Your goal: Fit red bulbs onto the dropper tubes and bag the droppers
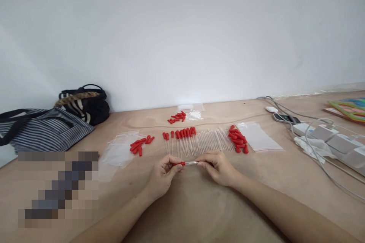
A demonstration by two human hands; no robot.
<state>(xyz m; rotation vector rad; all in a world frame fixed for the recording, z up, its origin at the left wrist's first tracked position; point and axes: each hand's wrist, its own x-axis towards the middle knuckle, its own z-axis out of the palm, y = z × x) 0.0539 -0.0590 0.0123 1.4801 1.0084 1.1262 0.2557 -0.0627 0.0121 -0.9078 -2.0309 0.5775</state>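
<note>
Low in the middle, my left hand (165, 174) pinches a red rubber bulb (183, 163). My right hand (218, 167) grips a clear glass tube (191, 163), which lies level between both hands with its left end at the bulb. Just beyond my hands is a row of clear tubes (213, 140), side by side. Several at the row's left end carry red bulbs (185, 133). Loose red bulbs lie in one pile (238, 138) right of the row, another (138, 145) to its left, and a third (177, 117) behind it.
Plastic bags lie at left (121, 148), right (259, 136) and back (191, 108). A striped bag (54, 129) and a black bag (97, 108) stand far left. Chargers (325, 133), cables and a dark device (286, 118) occupy the right side. A blurred patch covers something at lower left.
</note>
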